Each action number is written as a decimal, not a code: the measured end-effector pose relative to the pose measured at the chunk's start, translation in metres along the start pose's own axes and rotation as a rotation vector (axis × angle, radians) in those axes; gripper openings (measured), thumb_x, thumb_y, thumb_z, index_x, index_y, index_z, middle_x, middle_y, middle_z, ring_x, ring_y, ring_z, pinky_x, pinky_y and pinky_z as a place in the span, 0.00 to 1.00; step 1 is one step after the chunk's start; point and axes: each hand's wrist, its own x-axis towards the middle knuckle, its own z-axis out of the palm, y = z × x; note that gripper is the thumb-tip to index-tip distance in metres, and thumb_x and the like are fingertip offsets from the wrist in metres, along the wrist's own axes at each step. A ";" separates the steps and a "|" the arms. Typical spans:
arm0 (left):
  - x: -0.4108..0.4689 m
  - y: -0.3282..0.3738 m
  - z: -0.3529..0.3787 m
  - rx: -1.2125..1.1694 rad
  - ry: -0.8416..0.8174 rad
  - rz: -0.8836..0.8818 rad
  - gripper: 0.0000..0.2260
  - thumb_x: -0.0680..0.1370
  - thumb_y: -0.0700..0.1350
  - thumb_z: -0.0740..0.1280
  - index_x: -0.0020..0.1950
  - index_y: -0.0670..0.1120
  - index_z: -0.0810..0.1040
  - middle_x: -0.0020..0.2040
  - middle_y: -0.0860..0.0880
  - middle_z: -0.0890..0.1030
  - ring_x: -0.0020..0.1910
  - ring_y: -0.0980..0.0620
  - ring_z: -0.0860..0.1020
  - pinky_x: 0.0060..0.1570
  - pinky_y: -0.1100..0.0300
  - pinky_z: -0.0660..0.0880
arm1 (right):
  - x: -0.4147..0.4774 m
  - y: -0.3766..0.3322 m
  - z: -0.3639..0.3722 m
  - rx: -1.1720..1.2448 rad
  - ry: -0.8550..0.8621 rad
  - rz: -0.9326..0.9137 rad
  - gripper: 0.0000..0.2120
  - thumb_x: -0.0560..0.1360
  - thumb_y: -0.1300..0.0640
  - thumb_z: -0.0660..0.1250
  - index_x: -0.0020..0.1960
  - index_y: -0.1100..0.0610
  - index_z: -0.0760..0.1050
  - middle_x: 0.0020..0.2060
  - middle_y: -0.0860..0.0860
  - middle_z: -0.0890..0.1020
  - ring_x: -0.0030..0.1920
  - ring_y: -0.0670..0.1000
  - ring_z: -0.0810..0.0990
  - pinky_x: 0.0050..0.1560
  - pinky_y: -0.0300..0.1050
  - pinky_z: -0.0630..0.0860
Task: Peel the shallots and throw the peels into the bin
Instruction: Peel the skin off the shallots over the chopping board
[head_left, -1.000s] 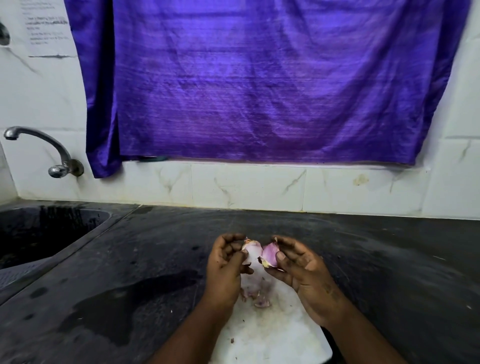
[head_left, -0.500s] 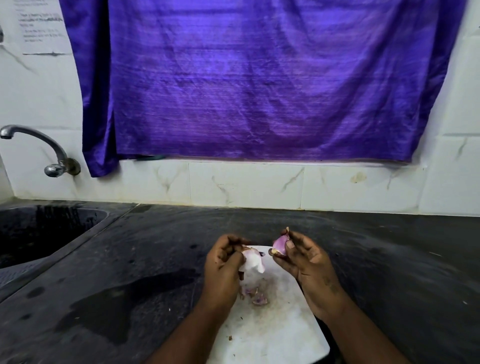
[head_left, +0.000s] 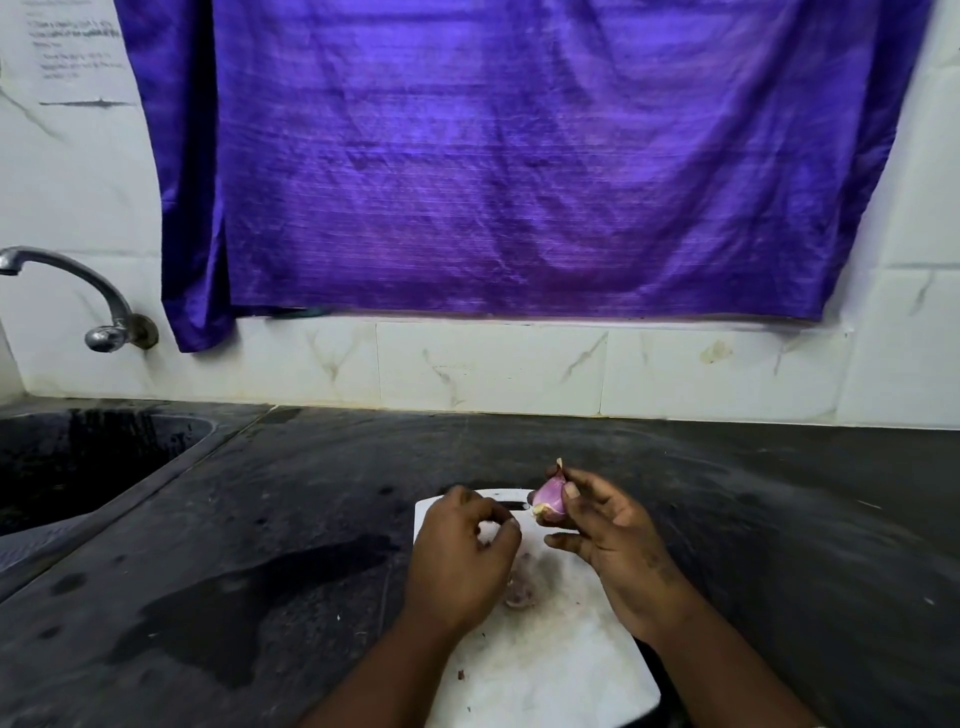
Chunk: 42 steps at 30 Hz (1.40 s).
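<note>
Two hands work above a white cutting board (head_left: 545, 675) that lies at the near edge of a dark counter (head_left: 260, 519). A few loose peels (head_left: 519, 590) rest on the board, partly under the left hand (head_left: 460, 556). No bin is visible, so I think the peels may scatter onto the counter when they are gathered and carried. The left hand has its fingers curled, thumb close to forefinger; whether a scrap of skin is between them I cannot tell, because of blur. The right hand (head_left: 615, 540) pinches a shallot (head_left: 551, 500) with thumb and fingertips only, and its lower fingers are loosely spread. Such a light hold on a smooth bulb could slip, and the shallot would drop or roll away. The shallot sits at those fingertips, above the far end of the board, near the left hand but apart from it. Farther back are a sink (head_left: 104, 467), a tap (head_left: 104, 306) and a purple cloth (head_left: 519, 156).
</note>
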 end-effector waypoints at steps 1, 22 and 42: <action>-0.001 0.002 -0.001 -0.049 0.018 0.054 0.04 0.77 0.47 0.71 0.49 0.57 0.84 0.49 0.60 0.80 0.51 0.62 0.78 0.43 0.68 0.73 | 0.000 0.000 0.000 0.008 -0.009 0.001 0.16 0.73 0.53 0.69 0.60 0.53 0.80 0.48 0.55 0.89 0.47 0.51 0.88 0.46 0.45 0.84; -0.008 0.006 0.003 -0.292 -0.142 0.255 0.33 0.80 0.39 0.70 0.76 0.65 0.64 0.60 0.56 0.78 0.57 0.49 0.79 0.51 0.47 0.81 | -0.003 0.001 0.000 -0.031 -0.112 0.009 0.15 0.76 0.58 0.69 0.60 0.64 0.79 0.48 0.61 0.87 0.48 0.55 0.86 0.49 0.47 0.84; -0.007 0.003 0.005 -0.283 -0.211 0.251 0.43 0.78 0.34 0.70 0.81 0.66 0.53 0.49 0.65 0.74 0.48 0.61 0.75 0.41 0.68 0.73 | -0.003 0.005 0.003 -0.081 -0.104 -0.016 0.16 0.73 0.53 0.71 0.55 0.63 0.82 0.49 0.65 0.86 0.49 0.63 0.86 0.48 0.47 0.85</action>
